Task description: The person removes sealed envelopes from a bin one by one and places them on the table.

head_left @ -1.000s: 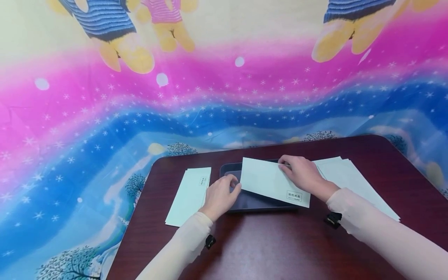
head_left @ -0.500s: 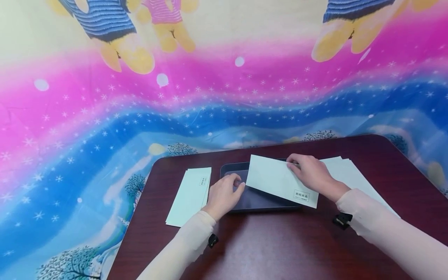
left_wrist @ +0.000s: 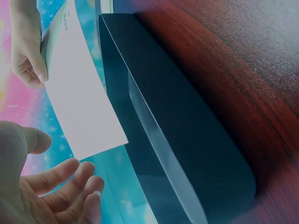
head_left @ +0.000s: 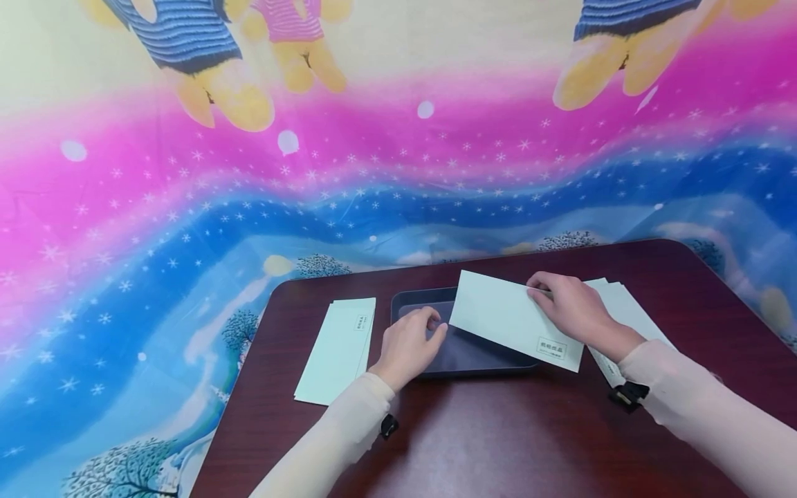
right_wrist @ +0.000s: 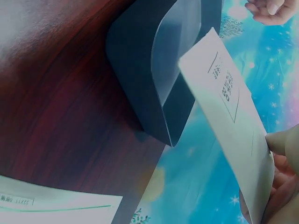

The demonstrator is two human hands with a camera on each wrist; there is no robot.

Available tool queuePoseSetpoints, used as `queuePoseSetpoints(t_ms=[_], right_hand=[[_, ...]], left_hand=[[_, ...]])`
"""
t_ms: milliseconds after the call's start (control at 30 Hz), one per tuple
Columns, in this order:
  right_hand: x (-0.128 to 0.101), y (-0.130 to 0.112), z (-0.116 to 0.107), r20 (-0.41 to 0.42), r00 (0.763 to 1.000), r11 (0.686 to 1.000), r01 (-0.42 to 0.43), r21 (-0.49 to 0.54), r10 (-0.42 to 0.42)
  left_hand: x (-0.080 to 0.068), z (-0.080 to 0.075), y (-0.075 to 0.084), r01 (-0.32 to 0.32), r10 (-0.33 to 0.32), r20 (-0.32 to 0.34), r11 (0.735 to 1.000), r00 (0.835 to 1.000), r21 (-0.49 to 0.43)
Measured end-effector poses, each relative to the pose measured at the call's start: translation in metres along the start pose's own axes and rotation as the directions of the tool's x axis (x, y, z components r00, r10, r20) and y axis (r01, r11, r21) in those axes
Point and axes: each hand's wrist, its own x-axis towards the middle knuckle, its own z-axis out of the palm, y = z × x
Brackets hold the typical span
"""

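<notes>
My right hand (head_left: 569, 304) pinches a pale envelope (head_left: 510, 315) by its far long edge, thumb on the near face. The envelope is tilted above the dark tray (head_left: 470, 354), its printed box at the lower right corner. In the right wrist view the thumb and fingers (right_wrist: 280, 186) bend the envelope's (right_wrist: 229, 112) edge slightly. My left hand (head_left: 411, 346) is over the tray's left part, holding nothing, fingers loosely curved. Its fingertips (left_wrist: 70, 165) are close to the envelope's left end in the left wrist view.
A few similar envelopes (head_left: 336, 349) lie stacked left of the tray. Another stack of envelopes (head_left: 629, 304) lies to the right, partly hidden behind my right hand and wrist. The dark red table (head_left: 486, 436) backs onto a colourful printed cloth (head_left: 398, 166).
My right hand has moved to the right with the envelope, covering more of the right stack. My left hand has followed a little to the right, its fingertips staying close to the envelope's left end.
</notes>
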Motion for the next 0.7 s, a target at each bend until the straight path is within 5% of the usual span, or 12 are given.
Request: queuePoseSetpoints(t_ms=[700], right_hand=[[-0.017,0.027,-0.014,-0.050,0.997,0.998,-0.053,-0.014,0.052]], left_hand=[[0.001,0.014,0.017,-0.072,0.072,-0.010,0.997,0.997,0.032]])
